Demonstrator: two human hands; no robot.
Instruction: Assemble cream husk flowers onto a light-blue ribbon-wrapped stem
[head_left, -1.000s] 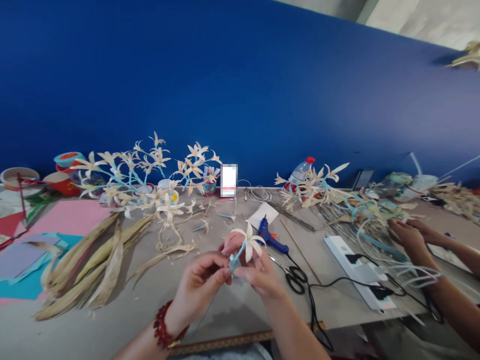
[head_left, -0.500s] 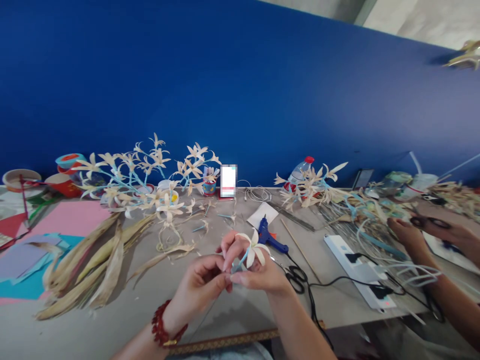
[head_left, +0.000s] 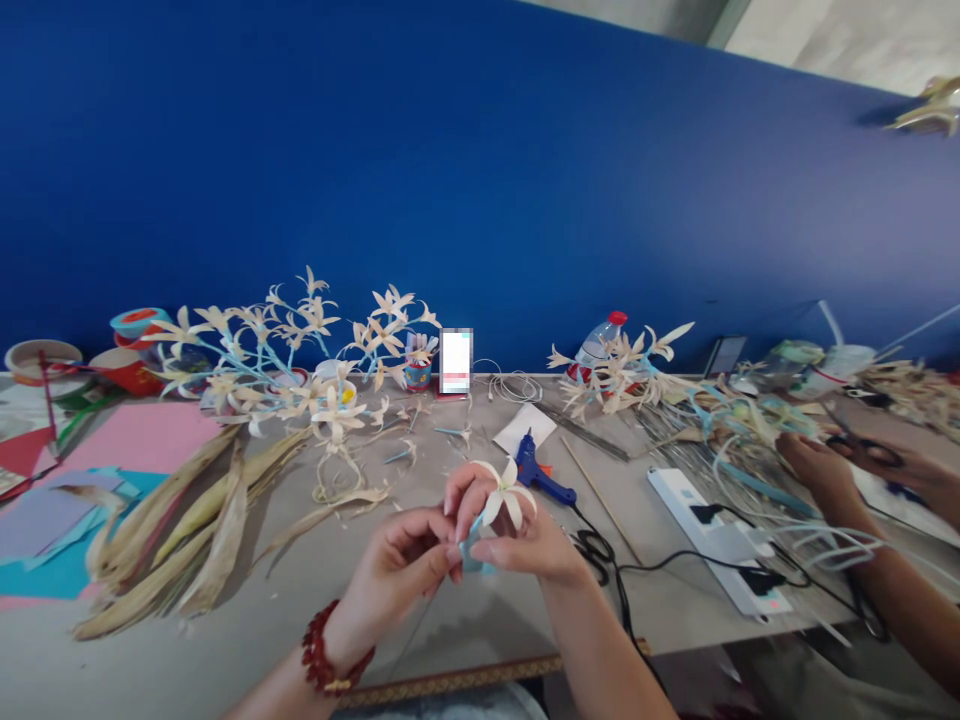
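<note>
Cream petals open just above the fingers of the right hand (head_left: 529,540), which pinches a small flower (head_left: 508,497) by its light blue stem between thumb and fingers. Close against it, the left hand (head_left: 405,560) has thumb and fingertips pressed together on a blue strip (head_left: 471,552) at that stem; which fingertip bears on strip and which on stem cannot be told. Dark red beads (head_left: 322,650) circle the left wrist. Both hands are raised over the near part of the grey table (head_left: 300,640).

Just beyond the right hand lies a blue glue gun (head_left: 546,478), its nozzle over a white sheet (head_left: 521,428). Black scissors (head_left: 595,555) lie partly hidden behind the right wrist, and a thin stick (head_left: 600,500) slants nearby. Farther right is a white power strip (head_left: 712,545), then a co-worker's hands (head_left: 814,468), one with dark scissors (head_left: 874,450). Leftward lie dry husks (head_left: 172,545) and pink paper (head_left: 146,435). Behind, flower sprays (head_left: 259,330) and a lit phone (head_left: 454,362) stand before a blue wall (head_left: 450,160).
</note>
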